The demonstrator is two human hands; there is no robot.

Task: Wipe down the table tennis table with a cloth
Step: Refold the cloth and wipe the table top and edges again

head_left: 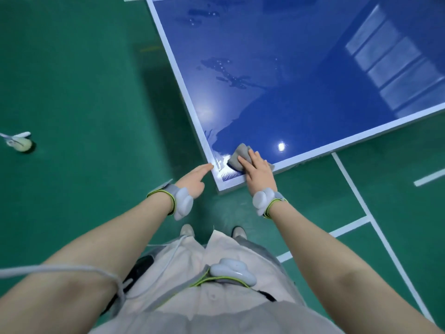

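Blue table (301, 92) corner: cloth (238, 156) flat beneath right hand (258, 171)

Blue table (301, 75) w/ grey cloth (238, 156), wet streaks.

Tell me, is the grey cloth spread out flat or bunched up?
Bunched up. The cloth sits as a thick folded wad under the straight fingers of the right hand, near the table corner.
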